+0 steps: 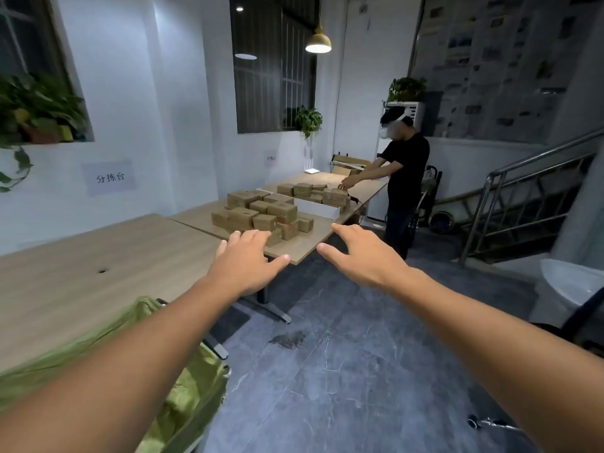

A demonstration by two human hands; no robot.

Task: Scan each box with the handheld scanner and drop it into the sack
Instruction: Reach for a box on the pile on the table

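A pile of several small brown cardboard boxes (261, 212) lies on a wooden table (304, 246) ahead of me. My left hand (248, 259) stretches toward the near side of the pile, fingers apart, holding nothing. My right hand (359, 253) reaches out to the right of the table's corner, also spread and empty. A green sack (183, 397) hangs open at the lower left, under my left forearm. No scanner is visible.
A second wooden table (81, 273) stands at my left. A person in a black shirt (405, 178) handles another group of boxes (323, 192) at the far end. A white bin (568, 289) and a metal stair railing (510, 197) are on the right.
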